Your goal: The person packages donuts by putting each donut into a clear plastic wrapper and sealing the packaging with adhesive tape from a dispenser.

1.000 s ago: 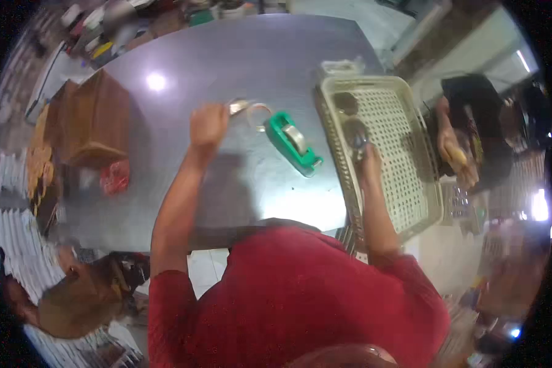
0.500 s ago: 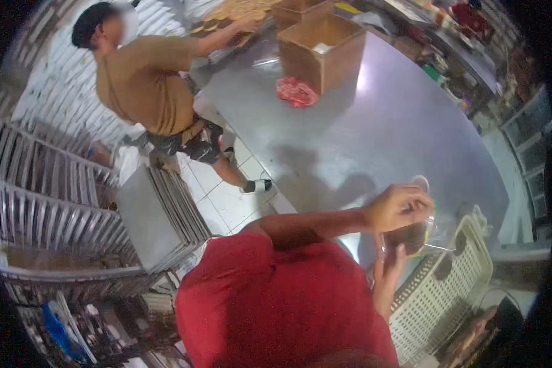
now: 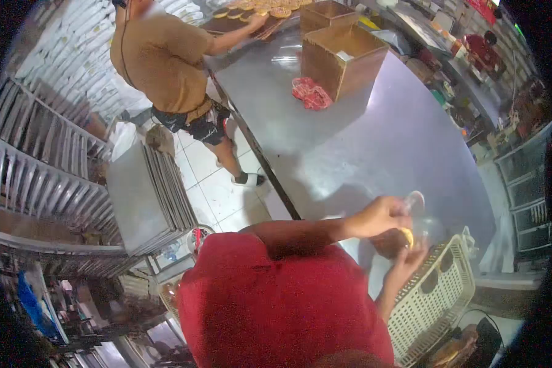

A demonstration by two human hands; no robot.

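Note:
In the head view my left hand [image 3: 381, 218] reaches across from the left over the metal table, its fingers closed in a pinch. Just below it, my right hand [image 3: 403, 267] comes up past the basket, fingers bent around a small brown and yellow round pastry [image 3: 408, 237]. The left fingertips meet the pastry's upper edge or lie right beside it; what they pinch is blurred. Beyond the fingers is a clear plastic container [image 3: 422, 222], smeared and hard to outline. Close above it shows a pale round rim [image 3: 416, 201].
A cream perforated basket [image 3: 438, 300] stands at the table's near right edge. Wooden boxes [image 3: 328, 76] and a crumpled red-white bag [image 3: 311, 94] are on the metal table [image 3: 404, 141]. A co-worker [image 3: 165, 67] touches a tray of round pastries [image 3: 233, 24]. Stacked metal trays [image 3: 144, 190] stand left.
My view has shifted slightly. The left hand has turned, its fingers now lower toward the right hand. The pastry's yellow edge shows now; earlier a broad brown surface showed between the hands.

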